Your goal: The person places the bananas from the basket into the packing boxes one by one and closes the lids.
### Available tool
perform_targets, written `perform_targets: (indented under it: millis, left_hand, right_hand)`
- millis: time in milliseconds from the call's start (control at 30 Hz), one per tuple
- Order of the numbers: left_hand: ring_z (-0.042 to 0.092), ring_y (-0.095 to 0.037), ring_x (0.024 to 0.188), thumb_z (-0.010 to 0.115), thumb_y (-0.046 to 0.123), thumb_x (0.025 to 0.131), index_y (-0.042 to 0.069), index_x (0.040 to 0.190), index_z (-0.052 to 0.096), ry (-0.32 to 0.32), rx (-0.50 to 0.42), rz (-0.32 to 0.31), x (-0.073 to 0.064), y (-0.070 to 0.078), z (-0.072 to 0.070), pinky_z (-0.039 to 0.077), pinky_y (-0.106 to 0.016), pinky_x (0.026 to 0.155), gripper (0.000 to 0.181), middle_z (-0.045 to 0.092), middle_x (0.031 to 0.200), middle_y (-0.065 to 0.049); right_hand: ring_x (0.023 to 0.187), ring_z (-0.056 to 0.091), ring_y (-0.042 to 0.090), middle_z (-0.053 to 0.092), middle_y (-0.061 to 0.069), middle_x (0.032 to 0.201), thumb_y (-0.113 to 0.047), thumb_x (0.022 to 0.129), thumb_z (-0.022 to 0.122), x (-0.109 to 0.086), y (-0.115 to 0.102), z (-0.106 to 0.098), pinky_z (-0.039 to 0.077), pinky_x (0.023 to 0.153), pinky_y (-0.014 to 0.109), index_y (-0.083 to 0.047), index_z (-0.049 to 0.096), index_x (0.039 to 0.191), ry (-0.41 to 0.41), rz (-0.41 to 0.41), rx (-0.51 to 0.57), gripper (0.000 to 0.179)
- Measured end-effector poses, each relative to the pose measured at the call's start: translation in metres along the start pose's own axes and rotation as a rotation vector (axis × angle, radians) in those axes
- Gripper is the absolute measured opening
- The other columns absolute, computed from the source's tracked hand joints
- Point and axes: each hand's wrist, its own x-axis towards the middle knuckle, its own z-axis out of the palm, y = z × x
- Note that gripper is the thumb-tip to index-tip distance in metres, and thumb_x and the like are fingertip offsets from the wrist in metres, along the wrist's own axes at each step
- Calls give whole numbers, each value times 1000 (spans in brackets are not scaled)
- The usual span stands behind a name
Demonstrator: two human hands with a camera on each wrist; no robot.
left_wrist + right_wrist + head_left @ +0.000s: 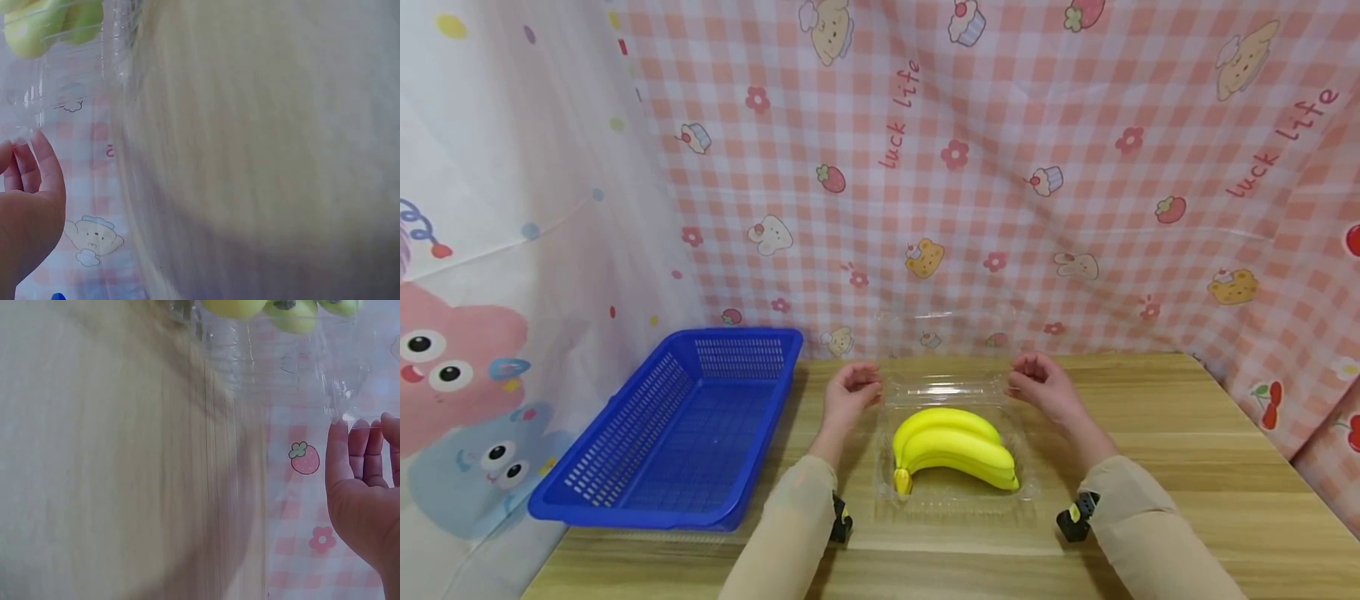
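Note:
A clear plastic clamshell box (pixel 958 507) stands on the table with its lid (pixel 946 350) raised at the back. Inside its base lies a bunch of yellow bananas (pixel 955 450), the stem end toward the front left. My left hand (pixel 848 402) holds the lid's left edge with curled fingers. On the opposite edge, my right hand (pixel 1051 393) holds the lid between thumb and fingers. Both wrist views show the fingertips at the see-through plastic (pixel 31 103), beside its edge (pixel 344 394). The exact contact of each thumb is hard to make out.
A blue plastic basket (pixel 700 442) with slotted sides stands at the left of the wooden table (pixel 1187 467). Behind the table hangs a pink checked cloth (pixel 985 200), close to the raised lid. A white printed curtain (pixel 550 167) hangs on the left.

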Motion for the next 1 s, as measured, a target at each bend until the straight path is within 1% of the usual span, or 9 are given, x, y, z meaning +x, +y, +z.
perform_targets:
  millis: [167,267,367,467,567,667,800,900,1000]
  left_hand:
    - [63,-15,76,61,-21,84,-18,108,58,-43,29,86,-5,2,-3,60,-34,71,24,66,90,-17]
    - [62,-14,76,63,-20,84,-19,104,59,-69,52,128,-7,2,-6,60,-34,72,21,67,89,-19]
    - [62,-13,77,65,-19,82,-18,101,61,-85,87,162,-7,1,-10,59,-31,72,19,67,88,-20]
    - [61,-14,77,69,-16,81,-15,97,63,-90,140,184,-7,0,-13,56,-25,73,17,68,86,-21]
    - [60,-14,77,71,-13,81,-13,94,66,-100,193,203,-8,2,-16,52,-24,76,15,68,85,-19]
    - [61,-13,77,72,-11,81,-11,92,67,-126,239,218,-8,4,-19,49,-26,79,12,68,84,-15]
    - [62,-13,79,73,-12,81,-8,87,67,-178,293,222,-9,8,-23,51,-29,81,9,69,83,-8]
    - [65,-16,84,73,-11,82,-6,86,66,-226,329,222,-11,11,-26,56,-33,81,9,69,85,-8]
    - [65,-20,88,70,-11,83,-5,88,66,-283,358,216,-13,14,-29,57,-38,83,9,69,88,-12]
  right_hand:
    - [84,59,10,53,4,92,7,96,58,-2,-1,-2,58,79,29,11,47,108,-28,-37,0,16]
    - [84,60,12,55,7,92,6,96,57,-4,-1,-4,58,80,30,14,46,107,-56,-68,-17,18]
    - [84,61,12,57,11,92,7,96,58,-6,-1,-7,58,80,32,18,45,107,-87,-107,-40,20]
    - [83,63,12,58,11,91,7,95,58,-8,-2,-10,58,82,35,21,45,106,-115,-131,-63,22]
    - [85,63,12,60,10,92,3,95,61,-9,-3,-13,57,83,34,18,49,106,-130,-130,-142,22]
    - [86,63,13,62,11,94,-3,94,66,-12,-5,-16,56,82,30,11,54,104,-134,-121,-263,22]
    - [89,61,13,64,12,97,-10,93,70,-15,-8,-21,53,80,24,4,59,100,-138,-122,-402,19]
    - [92,61,11,64,11,101,-10,93,69,-17,-8,-23,52,80,24,3,60,99,-161,-137,-436,17]
    - [94,61,8,62,9,102,-6,93,69,-19,-7,-25,53,80,24,1,61,98,-181,-152,-447,12]
